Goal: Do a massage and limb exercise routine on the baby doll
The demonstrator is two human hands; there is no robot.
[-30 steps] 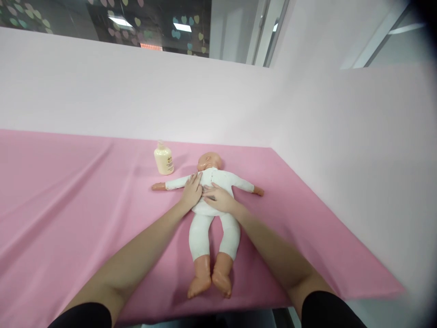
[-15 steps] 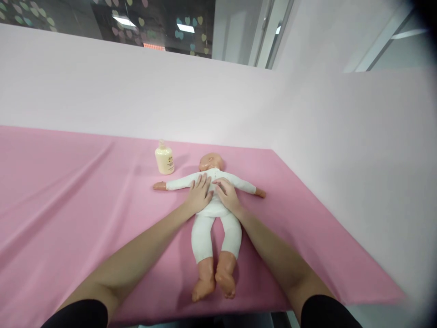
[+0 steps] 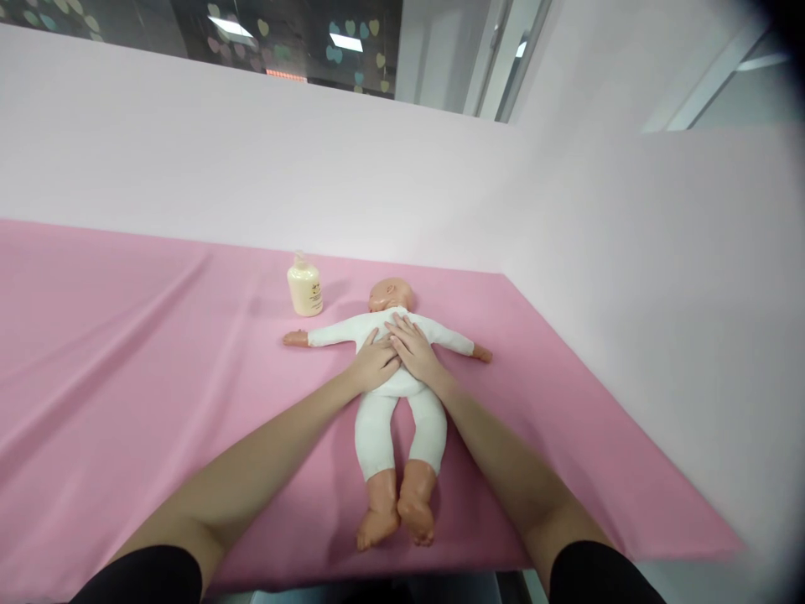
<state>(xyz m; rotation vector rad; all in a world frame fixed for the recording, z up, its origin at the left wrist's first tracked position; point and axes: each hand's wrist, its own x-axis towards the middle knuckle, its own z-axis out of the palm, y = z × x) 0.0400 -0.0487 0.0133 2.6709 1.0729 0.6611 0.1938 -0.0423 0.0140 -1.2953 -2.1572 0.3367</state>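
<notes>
Right now both hands lie flat and open on the baby doll's [image 3: 402, 335] chest, left hand [image 3: 376, 367] beside right hand [image 3: 412, 352], gripping nothing; a lotion bottle [image 3: 305, 288] stands near its head on the pink worktop [image 3: 126, 352].

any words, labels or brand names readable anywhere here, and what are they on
Cream plastic pump bottle, standing on the pink cloth: a small dark mark and lines of print on its front, too small and blurred to read.
White bodysuit of the baby doll, under the left hand and right hand: no print.
Pale pink walls: no text or sign.
Nothing here is legible.
</notes>
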